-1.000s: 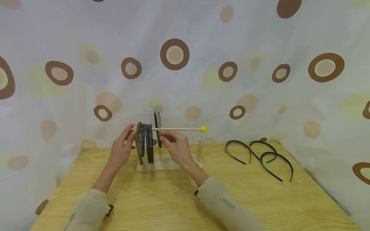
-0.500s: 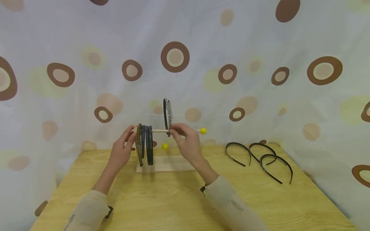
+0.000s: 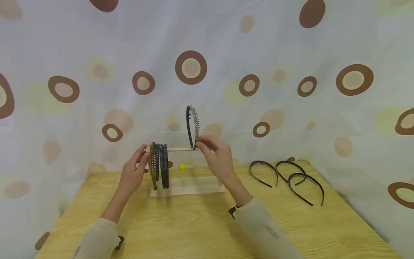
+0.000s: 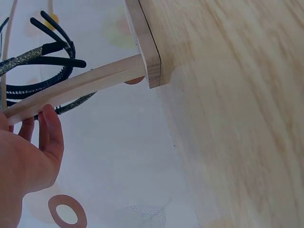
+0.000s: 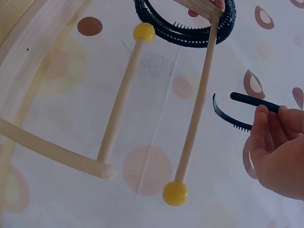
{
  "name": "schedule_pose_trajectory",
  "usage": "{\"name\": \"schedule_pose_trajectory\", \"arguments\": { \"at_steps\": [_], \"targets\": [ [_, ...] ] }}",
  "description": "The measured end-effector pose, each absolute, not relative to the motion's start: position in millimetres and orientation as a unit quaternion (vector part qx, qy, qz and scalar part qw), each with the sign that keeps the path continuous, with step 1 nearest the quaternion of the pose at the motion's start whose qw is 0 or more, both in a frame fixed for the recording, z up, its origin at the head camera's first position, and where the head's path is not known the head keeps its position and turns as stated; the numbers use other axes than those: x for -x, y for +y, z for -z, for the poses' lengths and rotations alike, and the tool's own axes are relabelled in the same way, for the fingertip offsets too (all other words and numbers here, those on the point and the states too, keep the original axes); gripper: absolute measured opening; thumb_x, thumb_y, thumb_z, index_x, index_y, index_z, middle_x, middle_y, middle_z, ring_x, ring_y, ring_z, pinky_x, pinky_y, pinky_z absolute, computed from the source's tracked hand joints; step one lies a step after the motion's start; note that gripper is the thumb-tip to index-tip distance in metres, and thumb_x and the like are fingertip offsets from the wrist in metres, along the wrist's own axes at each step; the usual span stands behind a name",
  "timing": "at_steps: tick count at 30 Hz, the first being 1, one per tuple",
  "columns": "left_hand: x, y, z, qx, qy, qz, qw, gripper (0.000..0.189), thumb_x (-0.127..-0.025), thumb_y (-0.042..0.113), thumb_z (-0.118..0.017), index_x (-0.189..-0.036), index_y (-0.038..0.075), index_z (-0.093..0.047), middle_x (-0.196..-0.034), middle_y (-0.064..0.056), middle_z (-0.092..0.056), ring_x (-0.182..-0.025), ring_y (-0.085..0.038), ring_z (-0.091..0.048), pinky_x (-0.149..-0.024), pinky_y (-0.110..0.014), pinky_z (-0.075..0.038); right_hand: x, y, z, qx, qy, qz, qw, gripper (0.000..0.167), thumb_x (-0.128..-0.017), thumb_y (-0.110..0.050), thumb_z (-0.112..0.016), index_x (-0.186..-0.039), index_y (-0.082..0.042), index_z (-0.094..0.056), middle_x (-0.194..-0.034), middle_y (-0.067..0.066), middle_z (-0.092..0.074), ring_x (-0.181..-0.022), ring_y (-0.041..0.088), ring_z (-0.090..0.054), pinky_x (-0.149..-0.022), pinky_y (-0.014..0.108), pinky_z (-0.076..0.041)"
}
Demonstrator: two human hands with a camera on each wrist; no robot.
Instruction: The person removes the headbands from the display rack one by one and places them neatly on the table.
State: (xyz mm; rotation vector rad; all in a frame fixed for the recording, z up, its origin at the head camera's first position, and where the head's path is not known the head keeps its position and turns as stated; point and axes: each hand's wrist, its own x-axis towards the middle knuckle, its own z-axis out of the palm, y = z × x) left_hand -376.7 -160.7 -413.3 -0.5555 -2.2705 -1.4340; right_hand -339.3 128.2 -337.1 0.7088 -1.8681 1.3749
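My right hand [image 3: 220, 156] pinches one arm of a sparkly silver-and-black toothed headband [image 3: 196, 124], its curve pointing up. In the right wrist view this headband [image 5: 256, 100] is apart from the wooden rod [image 5: 197, 111] with the yellow ball end. My left hand [image 3: 133, 172] holds the upper end of the wooden stand's upright [image 4: 95, 80], thumb and fingers on either side. Several dark glittery headbands [image 3: 164, 167] and a brownish toothed one [image 3: 153, 169] hang together at the rod's left end, next to the left hand.
The stand's flat wooden base [image 3: 194, 187] rests on the wood-grain table [image 3: 181, 226]. A second rod ends in a yellow ball [image 5: 144, 33]. Three black headbands [image 3: 263, 163] lie on the table at the right. A spotted curtain [image 3: 226, 46] hangs behind.
My right hand has moved right and up with the sparkly headband, which was around the rod and is now clear of it. My left hand keeps its hold on the upright.
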Motion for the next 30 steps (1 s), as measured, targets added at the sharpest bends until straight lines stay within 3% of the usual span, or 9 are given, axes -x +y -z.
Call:
{"name": "schedule_pose_trajectory", "arguments": {
  "at_steps": [8,13,20,23,30],
  "targets": [
    [377,-158,416,0.206,-0.809,0.512,0.201,0.053,-0.112,0.032,-0.043,-0.158,0.007,-0.037,-0.145,-0.028,-0.05,-0.118,-0.043,-0.059,-0.073,-0.044,-0.062,311,147,320,-0.278,-0.728,-0.519,0.351,0.014,-0.092,0.007,-0.071,-0.106,0.009,-0.073,-0.097,0.02,-0.073,-0.086,0.036,-0.07,-0.078,0.052,-0.059],
    [380,-156,414,0.211,-0.808,0.511,0.203,0.052,-0.112,0.032,-0.043,-0.158,0.008,-0.037,-0.144,-0.028,-0.05,-0.117,-0.043,-0.06,-0.073,-0.042,-0.062,312,175,326,-0.279,-0.739,-0.499,0.357,0.015,-0.094,0.001,-0.072,-0.109,0.002,-0.075,-0.1,0.012,-0.074,-0.089,0.028,-0.071,-0.081,0.041,-0.059],
    [378,-156,409,0.208,-0.812,0.505,0.206,0.053,-0.112,0.033,-0.042,-0.158,0.007,-0.036,-0.144,-0.029,-0.05,-0.115,-0.044,-0.061,-0.075,-0.052,-0.06,301,216,332,-0.258,-0.761,-0.466,0.371,0.014,-0.097,-0.005,-0.071,-0.111,-0.003,-0.075,-0.1,0.004,-0.074,-0.09,0.02,-0.07,-0.081,0.023,-0.056],
    [377,-158,408,0.203,-0.814,0.503,0.206,0.054,-0.112,0.034,-0.042,-0.159,0.008,-0.036,-0.145,-0.029,-0.049,-0.116,-0.044,-0.06,-0.074,-0.044,-0.062,295,231,336,-0.233,-0.772,-0.449,0.384,0.015,-0.097,-0.001,-0.069,-0.111,-0.001,-0.074,-0.097,0.008,-0.073,-0.084,0.023,-0.068,-0.073,0.021,-0.055],
    [376,-160,414,0.197,-0.817,0.504,0.199,0.055,-0.112,0.037,-0.041,-0.159,0.01,-0.035,-0.146,-0.028,-0.049,-0.118,-0.044,-0.058,-0.075,-0.042,-0.062,280,273,347,-0.169,-0.799,-0.436,0.379,0.015,-0.101,-0.007,-0.066,-0.114,-0.004,-0.072,-0.086,0.006,-0.071,-0.073,0.014,-0.065,-0.062,0.017,-0.05]
  ]
}}
